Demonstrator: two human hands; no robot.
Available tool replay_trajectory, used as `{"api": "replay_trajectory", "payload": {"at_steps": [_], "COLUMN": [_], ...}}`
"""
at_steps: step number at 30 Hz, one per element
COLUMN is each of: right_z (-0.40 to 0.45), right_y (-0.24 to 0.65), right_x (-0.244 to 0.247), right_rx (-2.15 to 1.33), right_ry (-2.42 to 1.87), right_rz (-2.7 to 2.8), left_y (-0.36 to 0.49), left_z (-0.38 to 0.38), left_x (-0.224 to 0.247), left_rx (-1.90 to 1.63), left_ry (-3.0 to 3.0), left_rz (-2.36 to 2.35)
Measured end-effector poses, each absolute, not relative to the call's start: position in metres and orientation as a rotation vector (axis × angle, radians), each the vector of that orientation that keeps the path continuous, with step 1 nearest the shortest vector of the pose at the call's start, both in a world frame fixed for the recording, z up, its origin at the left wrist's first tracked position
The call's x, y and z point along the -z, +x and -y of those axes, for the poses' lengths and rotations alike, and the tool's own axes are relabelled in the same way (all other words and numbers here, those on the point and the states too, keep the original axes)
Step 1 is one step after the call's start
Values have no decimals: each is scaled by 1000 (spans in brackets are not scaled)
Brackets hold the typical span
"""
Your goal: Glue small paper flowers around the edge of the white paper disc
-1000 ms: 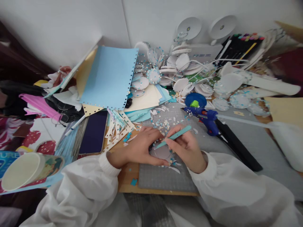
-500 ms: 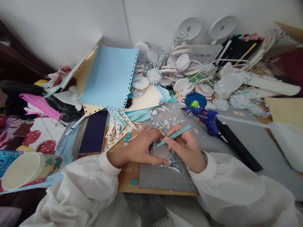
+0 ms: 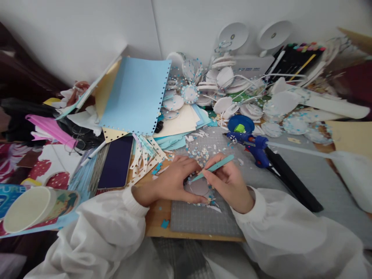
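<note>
Light teal tweezers [image 3: 218, 164] are pinched in my right hand [image 3: 228, 180], their tips slanting down to the left. Those tips reach the upper left edge of a round white disc [image 3: 200, 186], whose rim carries small blue and cream star shapes. My left hand [image 3: 177, 180] curls around the disc's left side, thumb along the near edge and fingers beyond the far edge. The fingertips are partly hidden. Loose paper stars [image 3: 202, 152] and white scraps lie around the disc on the grey cutting mat [image 3: 200, 221].
A blue glue gun [image 3: 252, 145] lies right of my hands, near a blue round lid [image 3: 241, 123]. Star-edged discs [image 3: 190, 94] pile up at the back. Left are blue punched paper [image 3: 136, 93], a phone [image 3: 114, 164], paper strips [image 3: 148, 155] and a paper cup [image 3: 29, 209].
</note>
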State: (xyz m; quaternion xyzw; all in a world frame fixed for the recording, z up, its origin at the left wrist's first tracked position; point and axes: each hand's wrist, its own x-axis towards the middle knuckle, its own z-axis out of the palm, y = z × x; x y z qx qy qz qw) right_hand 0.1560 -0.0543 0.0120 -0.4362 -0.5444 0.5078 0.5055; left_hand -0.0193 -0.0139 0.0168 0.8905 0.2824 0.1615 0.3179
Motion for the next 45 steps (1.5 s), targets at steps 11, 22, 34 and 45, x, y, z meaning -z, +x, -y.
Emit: {"api": "replay_trajectory", "payload": {"at_steps": [11, 22, 34, 45], "right_z": [59, 52, 56, 57], "right_y": [155, 162, 163, 163], "right_x": [-7, -9, -6, -6], "right_rx": [-1084, -1175, -869, -800], "right_ry": [-1026, -1003, -947, -923], "right_rz": [1436, 1199, 1373, 1487], "left_y": [-19, -27, -23, -23], "left_z": [14, 17, 15, 15], "left_x": [-18, -26, -28, -24], "left_rx": [-408, -645, -679, -659], "left_ry": [2322, 1964, 1722, 1697], "left_rz": [-757, -780, -973, -922]}}
